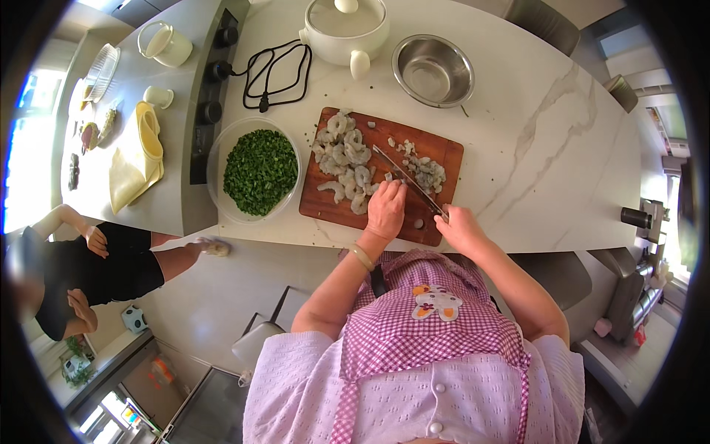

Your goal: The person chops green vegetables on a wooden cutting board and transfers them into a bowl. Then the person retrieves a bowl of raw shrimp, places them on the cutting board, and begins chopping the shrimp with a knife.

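Note:
My right hand (461,228) grips the handle of a kitchen knife (407,178), its blade slanting up and left over a wooden cutting board (383,225). Close beside the blade, the bent fingers of my left hand (386,208) hold a peeled raw shrimp (389,176) against the board, mostly hidden under the fingertips. A heap of whole peeled shrimp (341,145) covers the board's left part. To the right of the blade lies a pile of chopped shrimp (426,173). One small piece sits near the board's front edge.
Left of the board stands a clear bowl (213,191) of chopped green herbs or chives (259,172). Behind are a coiled black power cord (277,102), a white lidded pot (346,41) and a steel bowl (432,72). Another person (105,261) is at the far left.

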The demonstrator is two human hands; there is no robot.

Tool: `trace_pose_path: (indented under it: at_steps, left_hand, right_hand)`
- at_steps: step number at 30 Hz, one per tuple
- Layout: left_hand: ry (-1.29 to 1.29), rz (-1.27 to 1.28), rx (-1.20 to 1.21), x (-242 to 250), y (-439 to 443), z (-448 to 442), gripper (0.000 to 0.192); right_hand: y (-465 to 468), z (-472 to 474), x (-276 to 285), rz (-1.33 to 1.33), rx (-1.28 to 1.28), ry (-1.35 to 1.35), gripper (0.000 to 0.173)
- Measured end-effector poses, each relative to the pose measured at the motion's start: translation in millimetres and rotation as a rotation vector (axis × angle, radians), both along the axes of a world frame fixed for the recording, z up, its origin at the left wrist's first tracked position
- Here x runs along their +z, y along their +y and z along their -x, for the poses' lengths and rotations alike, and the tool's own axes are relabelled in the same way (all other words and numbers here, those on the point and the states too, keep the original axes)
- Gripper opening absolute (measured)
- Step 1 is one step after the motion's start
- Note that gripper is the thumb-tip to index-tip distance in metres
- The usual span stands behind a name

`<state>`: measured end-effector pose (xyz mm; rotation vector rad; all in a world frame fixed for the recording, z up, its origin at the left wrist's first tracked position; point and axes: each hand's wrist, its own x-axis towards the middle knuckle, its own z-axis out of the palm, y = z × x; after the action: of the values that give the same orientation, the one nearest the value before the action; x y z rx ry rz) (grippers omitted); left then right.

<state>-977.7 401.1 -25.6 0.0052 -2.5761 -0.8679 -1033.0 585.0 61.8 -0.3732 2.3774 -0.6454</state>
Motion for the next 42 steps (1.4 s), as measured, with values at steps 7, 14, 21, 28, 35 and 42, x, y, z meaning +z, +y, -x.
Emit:
trace_pose_path:
  at_steps: [7, 14, 21, 28, 35, 42]
  left_hand:
    - [0.002, -0.028, -0.068, 6, -5, 1, 0.027]
    - [-0.024, -0.007, -0.044, 0, -6, -1, 0.025]
    - [-0.019, -0.023, -0.086, 3, -6, -1, 0.023]
    - [-0.008, -0.018, -0.047, 1, -7, -2, 0.022]
    - [0.008, -0.006, -0.102, 1, -8, -4, 0.024]
    - [-0.021, -0.042, -0.149, 7, -19, -4, 0.022]
  right_hand:
    - [-55, 31, -38, 0.16, -0.238, 0.031, 0.028]
    - [-15, 10, -5, 0.089, -0.02, -0.044, 0.029]
    - [-46, 16, -35, 0.093, -0.151, 0.018, 0.031]
    - [-27, 10, -26, 0.122, -0.119, 0.031, 0.032]
    - [-30, 6, -47, 0.158, -0.062, 0.053, 0.031]
    - [-58, 29, -51, 0.243, -0.287, 0.053, 0.036]
